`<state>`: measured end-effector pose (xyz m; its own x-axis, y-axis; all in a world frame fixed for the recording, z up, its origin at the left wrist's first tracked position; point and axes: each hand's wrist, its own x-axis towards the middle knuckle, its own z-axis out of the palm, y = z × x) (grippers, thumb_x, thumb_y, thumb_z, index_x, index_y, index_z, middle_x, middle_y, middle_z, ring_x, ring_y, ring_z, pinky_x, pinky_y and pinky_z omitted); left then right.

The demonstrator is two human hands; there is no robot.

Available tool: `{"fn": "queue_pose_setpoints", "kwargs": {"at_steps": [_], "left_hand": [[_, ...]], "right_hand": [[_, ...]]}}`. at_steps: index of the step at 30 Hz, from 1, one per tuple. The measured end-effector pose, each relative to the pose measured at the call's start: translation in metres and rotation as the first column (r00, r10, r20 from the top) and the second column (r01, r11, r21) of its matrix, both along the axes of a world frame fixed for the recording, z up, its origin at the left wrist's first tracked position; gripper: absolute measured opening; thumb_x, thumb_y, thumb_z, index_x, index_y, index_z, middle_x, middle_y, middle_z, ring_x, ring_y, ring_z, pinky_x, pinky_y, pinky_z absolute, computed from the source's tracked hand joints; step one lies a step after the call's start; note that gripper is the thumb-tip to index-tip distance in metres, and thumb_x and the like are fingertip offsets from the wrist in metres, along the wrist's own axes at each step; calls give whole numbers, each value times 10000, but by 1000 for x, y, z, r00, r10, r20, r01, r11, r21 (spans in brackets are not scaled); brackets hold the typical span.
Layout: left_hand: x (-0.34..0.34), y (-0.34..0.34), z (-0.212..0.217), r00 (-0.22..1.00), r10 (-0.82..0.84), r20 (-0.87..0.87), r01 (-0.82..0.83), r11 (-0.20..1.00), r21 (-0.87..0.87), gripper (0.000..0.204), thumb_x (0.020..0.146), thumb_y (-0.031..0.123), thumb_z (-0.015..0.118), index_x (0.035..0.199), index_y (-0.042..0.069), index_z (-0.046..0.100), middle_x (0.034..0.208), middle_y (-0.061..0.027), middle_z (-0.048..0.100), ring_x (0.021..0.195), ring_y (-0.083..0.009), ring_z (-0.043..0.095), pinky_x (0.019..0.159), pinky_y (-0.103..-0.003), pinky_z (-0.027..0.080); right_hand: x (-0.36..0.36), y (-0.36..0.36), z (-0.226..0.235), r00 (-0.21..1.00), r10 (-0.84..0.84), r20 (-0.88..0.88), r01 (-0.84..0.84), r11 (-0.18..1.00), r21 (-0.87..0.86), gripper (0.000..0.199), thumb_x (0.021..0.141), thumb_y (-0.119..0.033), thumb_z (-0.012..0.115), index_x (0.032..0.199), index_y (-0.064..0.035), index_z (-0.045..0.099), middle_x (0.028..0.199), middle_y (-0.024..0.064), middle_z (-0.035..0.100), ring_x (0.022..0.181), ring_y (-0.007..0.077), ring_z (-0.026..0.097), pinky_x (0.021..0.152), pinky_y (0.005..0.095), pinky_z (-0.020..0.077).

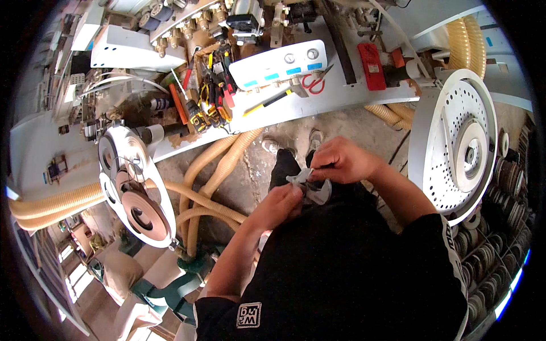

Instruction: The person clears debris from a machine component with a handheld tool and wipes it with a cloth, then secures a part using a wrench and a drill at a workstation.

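Shirt: a black shirt [352, 273] fills the lower middle of the frame, both forearms rising from it.

Left hand [280, 203]: at frame centre, fingers curled shut on the lower end of a tape piece [311, 187].

Right hand [341, 162]: just above and right of the left one, thumb and fingers pinched together on the upper end of the same piece.

Tape piece: a short, pale grey, glossy curl of strip, held between the two hands in front of the body, above the dark trousers. What exactly it is cannot be told for sure.

Handling: it looks light, thin and bendy, probably smooth and a bit slippery; likely to kink if folded hard. Best held by the ends or edges with fingertips, as it is held here, not squeezed flat in the middle.

Floor: shoes [293, 142] stand on dusty concrete just beyond the hands; tan hoses [213, 170] snake across the left centre.

Left disc [133, 184]: a white reel disc at middle left.

Right disc [460, 145]: a large perforated white disc at right.

Bench [318, 105]: a white ledge across the top, carrying pliers and screwdrivers [207, 99], red scissors [313, 84] and a gauge panel [278, 64].
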<state>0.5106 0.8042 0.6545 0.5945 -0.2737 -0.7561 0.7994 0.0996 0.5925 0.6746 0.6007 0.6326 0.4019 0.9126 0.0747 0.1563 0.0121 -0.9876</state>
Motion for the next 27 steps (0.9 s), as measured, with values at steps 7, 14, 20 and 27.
{"fn": "queue_pose_setpoints", "kwargs": {"at_steps": [7,14,20,27], "left_hand": [[-7,8,-12,998,-14,-66,3,986,-166,329,1029,375,546,1031,53,614,767,20,562,626,-104,486,555,-267,382],[13,-2,9,997,48,-52,-56,985,-160,321,1024,372,561,1006,58,621,812,3,588,662,-101,510,576,-269,403],[12,-5,1,998,19,-62,-24,997,-78,279,1064,332,501,968,79,570,767,23,515,636,-81,474,531,-245,359],[5,28,-26,980,103,170,-154,934,324,404,1071,438,442,896,84,527,661,-13,480,510,-140,482,470,-286,387]], "right_hand": [[-5,4,3,987,0,-160,18,993,113,157,888,-82,738,786,-5,646,732,123,635,679,276,628,618,378,474],[-7,-6,0,984,-107,-140,127,982,142,168,875,-34,737,758,-6,620,713,109,621,672,273,609,608,388,455],[-15,-5,-6,971,-193,-138,218,956,198,124,868,-14,722,780,-11,634,717,104,612,682,276,598,611,388,451],[-29,-22,-28,965,-234,-122,248,961,122,55,884,-40,715,845,-15,685,762,104,648,718,269,613,647,386,464]]}}
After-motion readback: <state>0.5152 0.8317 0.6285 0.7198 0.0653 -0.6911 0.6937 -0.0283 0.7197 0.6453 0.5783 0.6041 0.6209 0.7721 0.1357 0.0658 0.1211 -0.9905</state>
